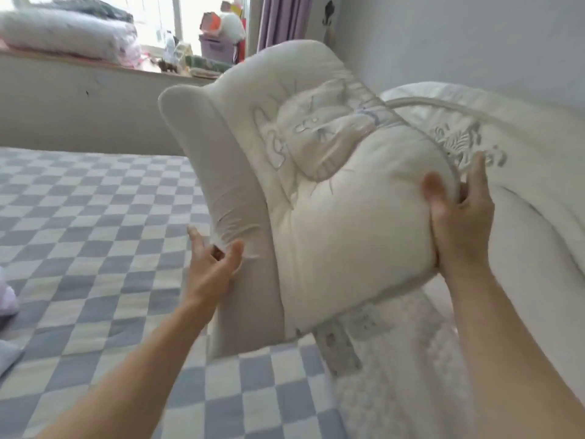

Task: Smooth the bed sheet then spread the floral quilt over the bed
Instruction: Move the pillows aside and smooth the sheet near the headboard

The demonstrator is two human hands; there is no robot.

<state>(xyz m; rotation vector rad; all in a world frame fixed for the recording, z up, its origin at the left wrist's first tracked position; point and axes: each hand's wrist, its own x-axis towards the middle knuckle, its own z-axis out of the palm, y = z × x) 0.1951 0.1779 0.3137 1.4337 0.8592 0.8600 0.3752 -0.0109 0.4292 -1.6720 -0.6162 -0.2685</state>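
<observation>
A thick cream floral quilt, folded into a bulky bundle with grey leaf embroidery, is lifted above the bed in the middle of the view. My left hand pinches the plain underside fold at the bundle's lower left. My right hand grips the bundle's right edge, thumb on the front and fingers behind. The rest of the quilt trails off to the right along the wall. The blue-and-white checked bed sheet covers the mattress on the left and below, lying fairly flat.
A window ledge at the back carries folded bedding, a purple box and small clutter. A purple curtain hangs beside the grey wall. A pale fabric item lies at the sheet's left edge.
</observation>
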